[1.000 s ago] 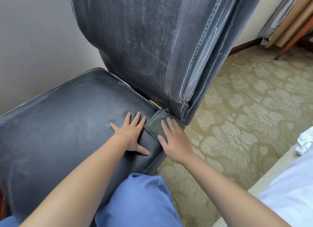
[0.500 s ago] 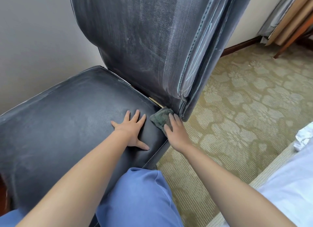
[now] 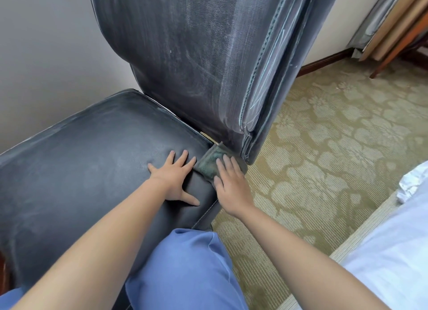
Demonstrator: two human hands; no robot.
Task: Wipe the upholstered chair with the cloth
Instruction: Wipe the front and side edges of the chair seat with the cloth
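Observation:
A dark leather upholstered chair (image 3: 92, 166) fills the left and centre, its tall backrest rising at the top. My left hand (image 3: 173, 175) lies flat with spread fingers on the seat near its right edge. A folded dark green cloth (image 3: 209, 160) sits at the seat's right rear corner, where seat meets backrest. My right hand (image 3: 229, 184) presses on the cloth with straight fingers, covering its near part.
A grey wall (image 3: 41, 55) stands behind the chair. Patterned olive carpet (image 3: 324, 147) spreads to the right. A white bed sheet (image 3: 393, 252) lies at the lower right, wooden legs (image 3: 398, 43) at the top right. My blue-trousered knee (image 3: 185, 270) touches the seat front.
My right hand slid the cloth toward the backrest corner, then drew it slightly back along the seat's edge. The left hand has stayed flat on the seat.

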